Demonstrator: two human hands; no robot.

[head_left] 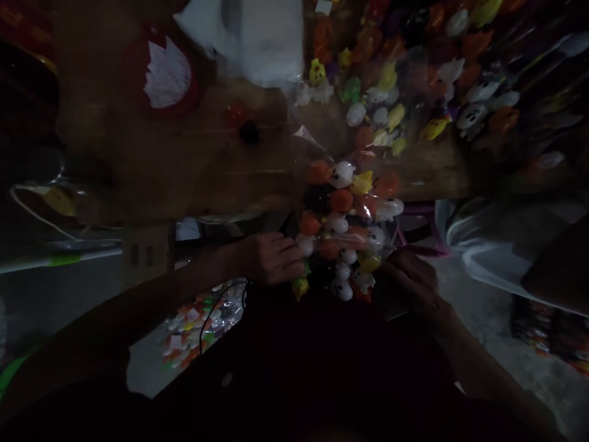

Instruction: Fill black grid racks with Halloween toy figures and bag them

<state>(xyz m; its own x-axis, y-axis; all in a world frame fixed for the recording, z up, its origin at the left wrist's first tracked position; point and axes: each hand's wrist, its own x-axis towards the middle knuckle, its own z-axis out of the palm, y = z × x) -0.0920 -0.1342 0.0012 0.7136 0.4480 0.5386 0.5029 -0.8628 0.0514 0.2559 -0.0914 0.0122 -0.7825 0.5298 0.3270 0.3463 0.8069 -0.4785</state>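
Observation:
A clear plastic bag point(341, 201) full of small Halloween toys, with white ghosts, orange pumpkins and yellow figures, hangs over the table's near edge toward my lap. My left hand point(276, 258) is at the bag's left side, its fingers curled and pressed together by a green-and-yellow toy point(300, 287). On the other side, my right hand point(411, 276) is closed at the bag's lower right edge. Dim light hides the fingertips of both hands, and what exactly each one pinches is hard to see.
Many loose toys point(386, 80) cover the right of the wooden table point(184, 166). White plastic bags point(271, 43), a red container point(193, 92) with white paper and a small black piece point(249, 132) lie left. A filled bag point(202, 325) sits below; a pink stool point(421, 230) stands under the table.

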